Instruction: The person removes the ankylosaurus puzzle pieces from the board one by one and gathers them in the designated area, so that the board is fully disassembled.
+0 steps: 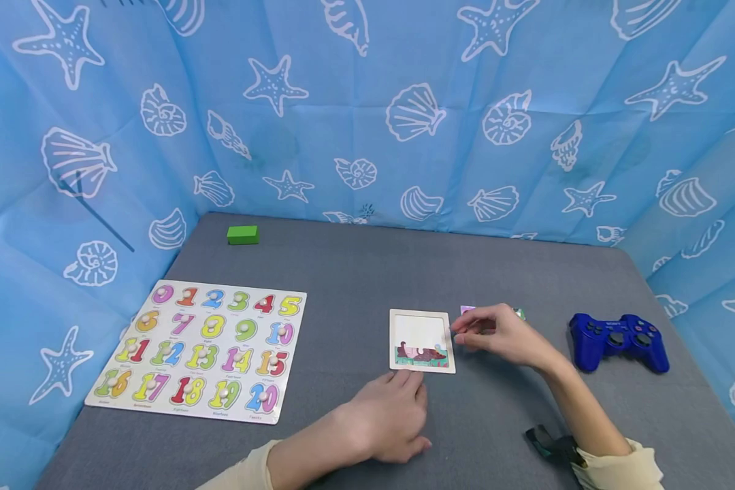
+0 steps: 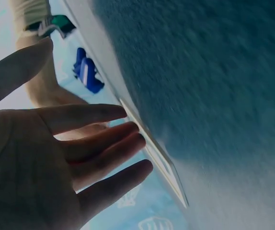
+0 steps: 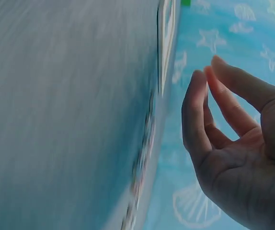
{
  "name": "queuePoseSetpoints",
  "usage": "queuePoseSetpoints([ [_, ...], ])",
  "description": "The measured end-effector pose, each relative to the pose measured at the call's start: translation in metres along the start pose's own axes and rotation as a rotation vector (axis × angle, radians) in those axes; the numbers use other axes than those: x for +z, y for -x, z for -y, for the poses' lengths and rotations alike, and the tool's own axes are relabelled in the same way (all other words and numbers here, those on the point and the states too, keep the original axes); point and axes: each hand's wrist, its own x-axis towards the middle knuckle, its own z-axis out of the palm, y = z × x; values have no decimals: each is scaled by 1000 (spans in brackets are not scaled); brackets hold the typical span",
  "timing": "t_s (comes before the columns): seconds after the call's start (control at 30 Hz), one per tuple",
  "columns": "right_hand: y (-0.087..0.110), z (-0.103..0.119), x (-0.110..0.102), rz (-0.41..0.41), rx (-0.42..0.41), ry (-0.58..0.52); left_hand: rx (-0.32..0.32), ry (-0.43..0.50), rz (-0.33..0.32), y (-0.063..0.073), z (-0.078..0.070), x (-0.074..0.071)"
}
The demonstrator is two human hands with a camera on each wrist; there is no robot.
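A small square puzzle frame lies on the table, with picture pieces showing a brown animal on green along its bottom part; the rest of its inside is white. My left hand is at the frame's near edge, its fingers extended, as the left wrist view also shows. Just right of the frame hovers my right hand, fingers bent and thumb close to them, with nothing visible between the tips in the right wrist view. Behind it, loose puzzle pieces are mostly hidden.
A number puzzle board with knobbed pieces lies at left. Toward the back left sits a green block. A blue game controller is at right. A shell-patterned blue curtain encloses the grey table.
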Motion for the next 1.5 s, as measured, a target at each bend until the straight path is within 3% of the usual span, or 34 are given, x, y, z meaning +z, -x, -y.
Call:
queuePoseSetpoints([
  [0.1,-14,6,13,60,-12,-23,-13,0,14,-4,-6,1],
  [0.3,-39,18,38,173,-22,-42,-48,90,118,-13,-10,4],
  [0.5,-51,26,50,181,-20,67,-56,98,148,-15,-11,5],
  [0.8,-54,29,56,174,17,102,-65,106,148,-16,-11,4],
  [1.03,-54,29,58,183,-12,86,-67,101,141,-16,-14,6],
  [1.5,-38,23,46,143,-36,-85,-69,117,142,-18,-13,7],
])
